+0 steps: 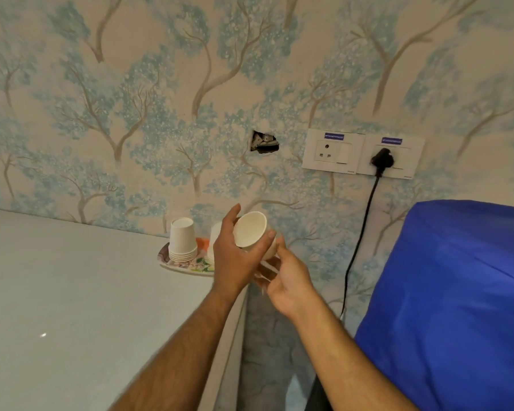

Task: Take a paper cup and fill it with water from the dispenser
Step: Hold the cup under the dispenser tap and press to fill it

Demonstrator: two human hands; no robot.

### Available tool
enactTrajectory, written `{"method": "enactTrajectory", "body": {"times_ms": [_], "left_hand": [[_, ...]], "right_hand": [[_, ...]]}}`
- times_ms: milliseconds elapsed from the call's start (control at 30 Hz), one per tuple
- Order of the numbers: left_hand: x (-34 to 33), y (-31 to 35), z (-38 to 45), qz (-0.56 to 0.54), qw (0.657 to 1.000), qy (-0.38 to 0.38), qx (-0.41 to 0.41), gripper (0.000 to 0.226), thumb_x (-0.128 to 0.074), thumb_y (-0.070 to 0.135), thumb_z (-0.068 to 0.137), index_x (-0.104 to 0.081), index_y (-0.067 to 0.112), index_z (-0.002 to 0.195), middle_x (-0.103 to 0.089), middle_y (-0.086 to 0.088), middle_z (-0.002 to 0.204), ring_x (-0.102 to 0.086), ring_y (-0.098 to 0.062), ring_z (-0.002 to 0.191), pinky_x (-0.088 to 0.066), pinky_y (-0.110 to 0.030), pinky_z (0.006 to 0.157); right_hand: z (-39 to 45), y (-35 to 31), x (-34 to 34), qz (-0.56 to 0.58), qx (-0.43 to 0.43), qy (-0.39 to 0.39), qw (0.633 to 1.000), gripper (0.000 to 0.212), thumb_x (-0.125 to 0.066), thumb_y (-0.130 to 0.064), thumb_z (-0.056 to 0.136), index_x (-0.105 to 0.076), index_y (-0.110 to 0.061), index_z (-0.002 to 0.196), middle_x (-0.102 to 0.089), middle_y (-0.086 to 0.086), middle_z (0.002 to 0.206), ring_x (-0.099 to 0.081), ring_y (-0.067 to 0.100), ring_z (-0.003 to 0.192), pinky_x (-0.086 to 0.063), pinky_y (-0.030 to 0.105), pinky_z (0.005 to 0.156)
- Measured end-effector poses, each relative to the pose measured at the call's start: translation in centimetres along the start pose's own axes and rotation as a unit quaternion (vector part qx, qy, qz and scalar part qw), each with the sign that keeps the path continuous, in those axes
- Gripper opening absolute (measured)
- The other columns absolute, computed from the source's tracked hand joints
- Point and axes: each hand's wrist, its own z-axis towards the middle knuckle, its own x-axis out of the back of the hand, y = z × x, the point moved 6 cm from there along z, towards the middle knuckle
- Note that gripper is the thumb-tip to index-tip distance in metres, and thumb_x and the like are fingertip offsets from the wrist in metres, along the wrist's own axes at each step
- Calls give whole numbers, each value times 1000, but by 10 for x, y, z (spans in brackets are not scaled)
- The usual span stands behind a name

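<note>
Your left hand [235, 256] grips the paper cup [250, 229] mid-air beyond the counter edge; your right hand [282, 280] pinches its base (possibly a nested second cup). Squeeze harder and the thin wall may buckle.

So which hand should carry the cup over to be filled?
Probably the left hand: it already wraps the paper cup near the rim, open mouth facing the camera. The right hand only touches its base.

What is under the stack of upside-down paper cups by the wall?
The stack of cups stands on a patterned plate at the counter's back edge. The left hand covers the plate's right part, so what else lies there cannot be made out.
</note>
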Motion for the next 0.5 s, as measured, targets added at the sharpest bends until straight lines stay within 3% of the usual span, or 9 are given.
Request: {"method": "enactTrajectory", "body": {"times_ms": [67,100,200,267,367,500], "left_hand": [[-4,4,-9,16,1000,-23,-12,91,-86,48,73,-43,22,150,-52,15,134,-48,7,118,-39,-8,100],[-7,8,-16,27,999,-38,-15,91,-87,44,73,-43,20,150,-51,14,135,-46,8,118,-36,-1,97],[-15,19,-41,51,995,-87,-23,96,-85,58,68,-45,23,148,-54,13,135,-50,3,122,-36,-1,96],[-19,20,-53,62,990,-128,-20,100,-76,70,63,-45,28,147,-56,14,136,-53,-1,124,-42,-15,101],[-25,29,-79,93,982,-158,-39,100,-76,71,62,-45,29,148,-58,12,136,-55,-2,122,-47,-27,104],[-28,42,-120,104,977,-176,-62,102,-74,73,63,-42,26,148,-55,24,127,-53,11,116,-42,-10,98]], "right_hand": [[-10,-7,22,-75,107,19,991,36,-55,-22,97,-54,-18,132,-66,11,122,-65,21,100,-55,39,82],[-18,-13,32,-137,173,16,975,46,-61,-17,89,-51,-23,134,-62,8,130,-62,16,107,-53,37,90],[-47,-19,50,-357,298,-17,885,82,-76,-14,72,-39,-25,144,-51,-3,140,-53,0,119,-50,19,95],[-53,-14,56,-414,325,-25,850,92,-84,-12,71,-35,-24,148,-52,-5,140,-55,2,119,-53,21,95],[-74,-14,68,-436,367,2,822,85,-84,-12,70,-43,-23,143,-60,-3,135,-59,10,120,-56,38,96],[-107,-6,95,-438,367,6,821,73,-84,-21,69,-51,-25,134,-66,-7,126,-62,7,115,-58,37,91]]}}
